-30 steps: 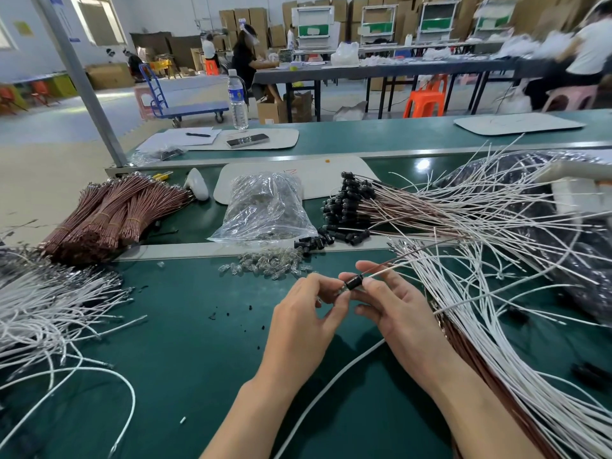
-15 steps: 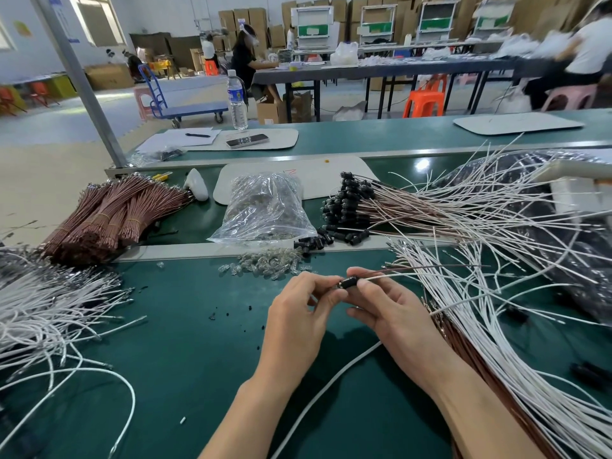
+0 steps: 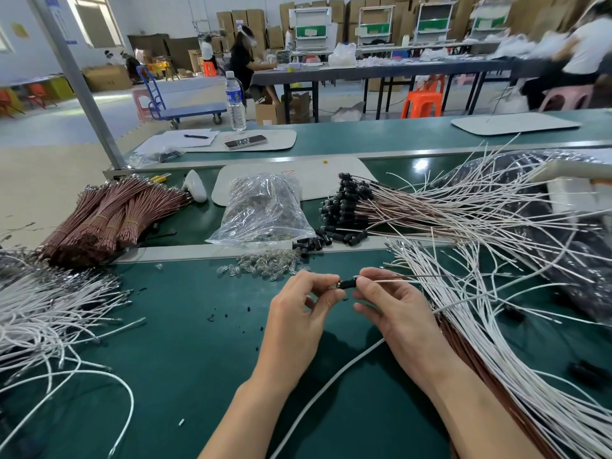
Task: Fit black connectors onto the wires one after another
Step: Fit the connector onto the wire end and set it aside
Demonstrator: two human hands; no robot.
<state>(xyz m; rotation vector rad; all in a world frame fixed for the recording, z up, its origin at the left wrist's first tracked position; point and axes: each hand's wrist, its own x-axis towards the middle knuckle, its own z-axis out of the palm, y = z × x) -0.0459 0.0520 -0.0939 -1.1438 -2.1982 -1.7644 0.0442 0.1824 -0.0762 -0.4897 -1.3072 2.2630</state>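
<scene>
Green bench top (image 3: 185, 342) lies beneath both hands. Beyond and left of the left hand (image 3: 298, 313): grey steel post (image 3: 81, 91), pale floor (image 3: 43, 180), blue platform trolley (image 3: 188, 111), and a window (image 3: 96, 21) admitting daylight. Well beyond the right hand (image 3: 397, 313): long dark table (image 3: 381, 70), orange stool (image 3: 422, 102), and cardboard cartons (image 3: 241, 19) stacked at the rear wall.

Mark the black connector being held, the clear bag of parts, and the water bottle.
black connector (image 3: 348, 283): head view, middle of its body.
clear bag (image 3: 261, 210): head view, centre of its front.
water bottle (image 3: 234, 96): head view, its label.
</scene>
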